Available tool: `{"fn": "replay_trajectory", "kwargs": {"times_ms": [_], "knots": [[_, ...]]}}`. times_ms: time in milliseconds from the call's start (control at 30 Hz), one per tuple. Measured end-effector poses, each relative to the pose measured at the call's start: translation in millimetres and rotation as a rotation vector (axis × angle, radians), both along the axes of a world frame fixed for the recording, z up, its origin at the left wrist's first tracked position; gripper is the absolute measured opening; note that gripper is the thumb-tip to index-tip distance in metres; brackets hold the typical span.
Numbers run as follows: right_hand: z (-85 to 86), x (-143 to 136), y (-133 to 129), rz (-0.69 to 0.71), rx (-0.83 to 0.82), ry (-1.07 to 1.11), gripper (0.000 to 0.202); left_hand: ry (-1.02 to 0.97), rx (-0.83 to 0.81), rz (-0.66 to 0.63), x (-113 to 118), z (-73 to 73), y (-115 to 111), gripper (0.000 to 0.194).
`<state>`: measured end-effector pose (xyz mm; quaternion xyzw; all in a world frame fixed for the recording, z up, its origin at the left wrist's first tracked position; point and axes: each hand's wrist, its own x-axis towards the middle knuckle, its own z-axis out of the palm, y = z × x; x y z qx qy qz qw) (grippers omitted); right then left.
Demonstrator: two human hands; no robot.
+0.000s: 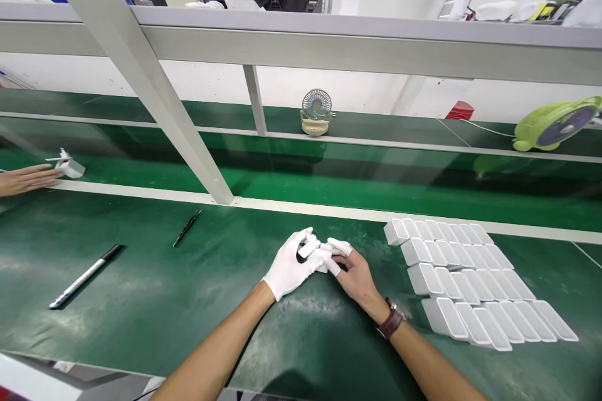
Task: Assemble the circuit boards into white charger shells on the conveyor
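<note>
My left hand [292,266], in a white glove, is closed around a small white plastic part [309,246] over the middle of the green table. From the right, my right hand [350,268], with white covers on some fingertips, pinches the same part; its fingers are bent against it. The part's lower side is mostly hidden by my fingers. To the right stand four rows of white boxes [442,316], packed side by side.
A marker [87,277] and a black pen [187,228] lie at the left. Another person's hand [28,179] is by a white part [70,167] at far left. A slanted post [155,87] reaches the table's back strip. Behind are a small fan [316,111] and a green fan [555,125].
</note>
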<state>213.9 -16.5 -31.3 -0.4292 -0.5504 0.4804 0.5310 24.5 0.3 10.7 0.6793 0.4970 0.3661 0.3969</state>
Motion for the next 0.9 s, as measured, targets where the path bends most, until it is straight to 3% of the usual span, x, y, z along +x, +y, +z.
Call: {"fn": "replay_trajectory", "kwargs": {"times_ms": [67,133,300,733,900], "knots": [[0.6,0,2,0.013,-0.102,0.116,0.046,0.013,0.049,-0.007,4,-0.1,-2,0.087],[3.8,1,2,0.048,-0.17,0.17,0.044,0.023,0.139,-0.046,7,-2.5,-3,0.096],[14.8,2,-3,0.106,-0.343,0.295,0.034,0.039,0.359,-0.062,12,-10.0,-4,0.068],[16.1,-2,-5,0.158,-0.47,0.359,0.036,0.03,0.163,-0.025,13,-12.1,-7,0.072],[11.8,-1,-6,0.15,-0.448,0.319,0.037,0.043,0.19,-0.024,12,-12.0,-7,0.07]]}}
